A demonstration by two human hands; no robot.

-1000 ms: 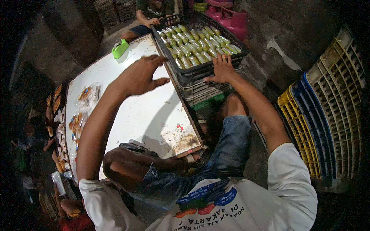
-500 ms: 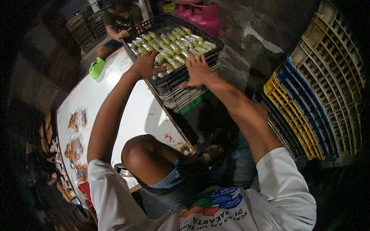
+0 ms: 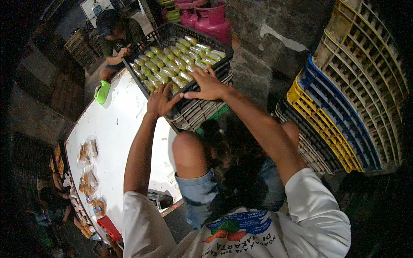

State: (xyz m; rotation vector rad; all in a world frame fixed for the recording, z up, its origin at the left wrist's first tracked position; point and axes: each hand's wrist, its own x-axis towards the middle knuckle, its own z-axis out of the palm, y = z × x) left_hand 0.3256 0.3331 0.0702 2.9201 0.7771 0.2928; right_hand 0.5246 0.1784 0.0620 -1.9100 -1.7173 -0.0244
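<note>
A black plastic crate (image 3: pixel 144 84) holds several rows of green rolls (image 3: pixel 165 64), each in clear plastic. It sits on top of other crates at the far end of the white table. My left hand (image 3: pixel 161 103) is at the crate's near edge, fingers stretched over the nearest rolls, thumb pointing right along the rim. Beside it, my right hand (image 3: pixel 208 86) reaches over the same edge with fingers extended onto the rolls. The two thumbs almost meet at the rim. Both hands are open, and neither lifts a roll.
Across the white table (image 3: pixel 124 124) lie a green tape dispenser (image 3: pixel 102 92), bagged brown buns (image 3: pixel 88 182) and a red object (image 3: pixel 109 228). Another person's hand (image 3: pixel 124 51) is near the crate's far left corner. Pink gas cylinders (image 3: pixel 213 23) stand behind; stacked crates (image 3: pixel 327 120) rise at right.
My hands have drawn closer together at the crate's near edge. The rolls lie in neater rows. My left knee has shifted right, and the whole view has moved a little.
</note>
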